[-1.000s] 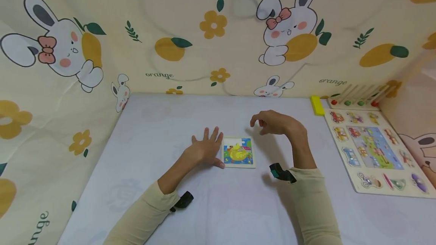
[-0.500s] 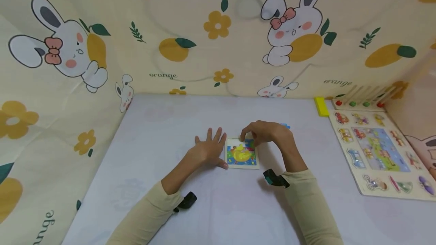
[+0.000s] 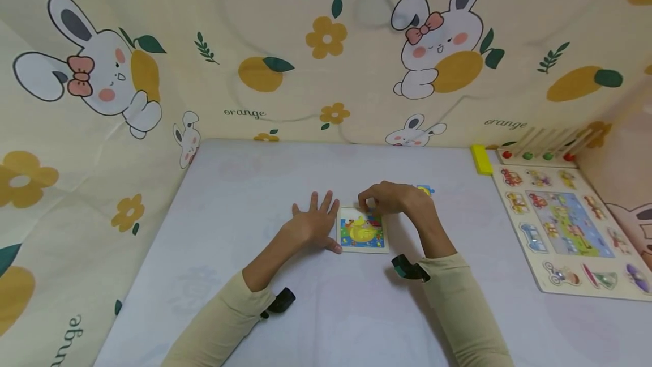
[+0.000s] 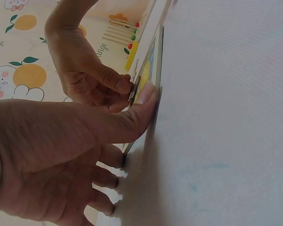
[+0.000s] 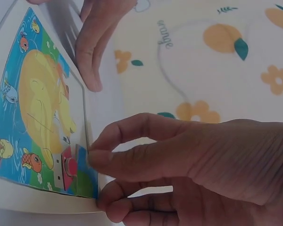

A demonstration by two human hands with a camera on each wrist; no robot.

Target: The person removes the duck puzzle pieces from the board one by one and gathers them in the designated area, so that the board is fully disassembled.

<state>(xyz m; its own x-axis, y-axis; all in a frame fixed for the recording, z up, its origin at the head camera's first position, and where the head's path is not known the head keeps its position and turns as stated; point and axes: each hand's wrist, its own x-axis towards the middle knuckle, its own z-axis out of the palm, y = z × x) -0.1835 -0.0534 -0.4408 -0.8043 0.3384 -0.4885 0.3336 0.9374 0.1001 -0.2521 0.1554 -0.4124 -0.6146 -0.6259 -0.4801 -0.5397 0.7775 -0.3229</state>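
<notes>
A small framed jigsaw puzzle (image 3: 361,234) with a yellow duck lies on the table; a bare white patch shows along its far side. My left hand (image 3: 311,225) is spread at its left edge, and the thumb (image 4: 146,94) rests on the frame's border. Over the far right corner, my right hand (image 3: 389,197) pinches a blue and green puzzle piece (image 5: 82,162) between thumb and forefinger. The other right fingers curl at the frame's edge in the right wrist view. Partly hidden behind the right wrist lies a loose blue and yellow puzzle piece (image 3: 425,190).
To the right lies a big wooden peg board (image 3: 519,259) with vehicle pictures. Behind it stands a wooden rack (image 3: 537,156) with sticks and coloured beads, a yellow block (image 3: 481,159) beside it. A patterned cloth (image 3: 285,33) rises along the table's back edge.
My right hand has come left and down from beside the puzzle to its far right corner. The loose piece now shows behind that wrist. My left hand keeps its place on the frame.
</notes>
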